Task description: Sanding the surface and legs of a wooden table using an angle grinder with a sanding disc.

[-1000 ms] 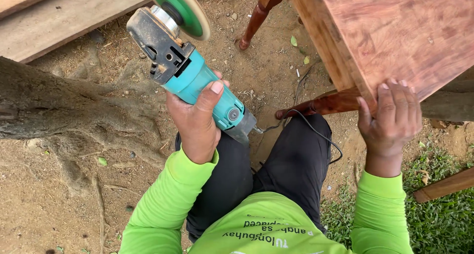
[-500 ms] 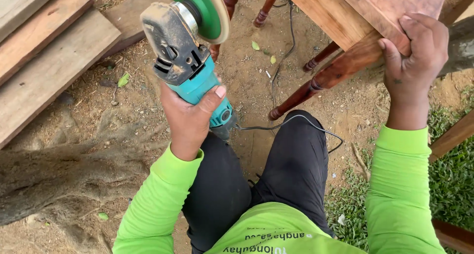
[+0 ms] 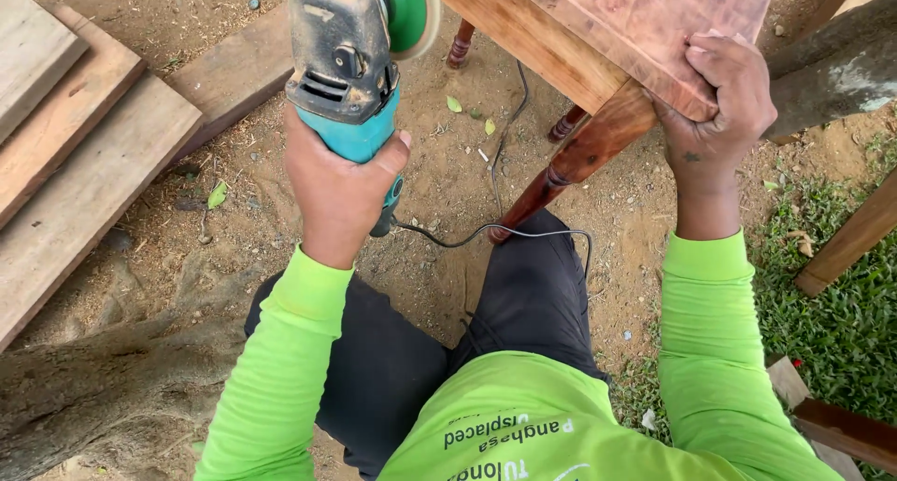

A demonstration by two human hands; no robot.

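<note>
Teal angle grinder gripped upright in left hand — green disc topmost, right hand clamped on wooden table corner, black cord trailed over dirt, planks stacked leftward

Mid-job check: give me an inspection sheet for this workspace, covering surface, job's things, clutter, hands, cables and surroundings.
Surface: bare dirt ground with sawdust and a few fallen leaves.
Job's things: teal angle grinder with a green disc, held up off the wood; reddish wooden table on turned legs.
Clutter: small leaves and wood scraps on the dirt; nothing seen on the tabletop.
Hands: left hand gripping the grinder body; right hand clasping the table's corner.
Cables: black cord runs from the grinder over the dirt and across the person's knee.
Surroundings: stacked planks at left, tree root below them, grass at right.
</note>
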